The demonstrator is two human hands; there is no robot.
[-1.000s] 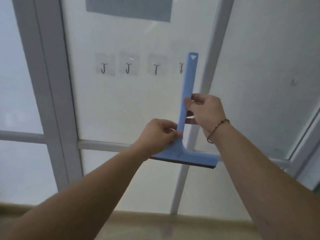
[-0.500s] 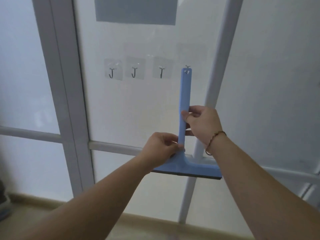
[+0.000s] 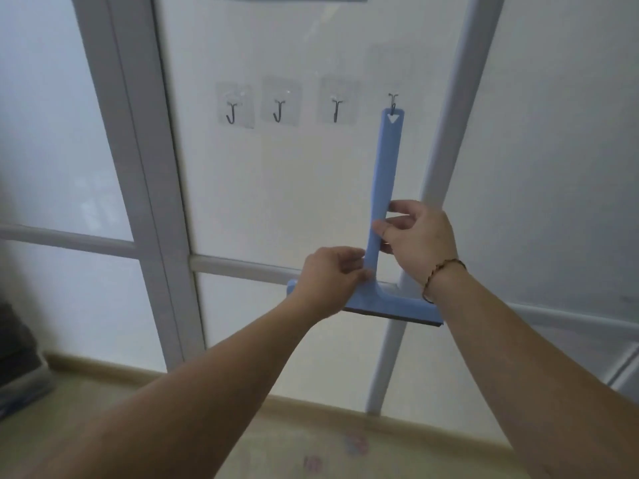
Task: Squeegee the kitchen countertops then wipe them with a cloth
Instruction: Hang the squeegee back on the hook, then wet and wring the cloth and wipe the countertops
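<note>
Right hand point(image 3: 416, 238): our fingers and thumb pinch the lower handle of the blue squeegee point(image 3: 384, 188). Left hand point(image 3: 330, 276): curled round the handle's base, above the blade. Squeegee: upright against the frosted glass door point(image 3: 276, 188), its hanging hole at the rightmost hook point(image 3: 393, 100). Advice: we judge a steady two-handed grip and a straight, vertical movement will keep the hole aligned with that hook.

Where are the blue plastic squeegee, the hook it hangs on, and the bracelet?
blue plastic squeegee point(image 3: 386, 174), head view, middle of its handle
dark metal hook point(image 3: 393, 100), head view, its bent wire
braided bracelet point(image 3: 444, 265), head view, band on the right wrist
</note>
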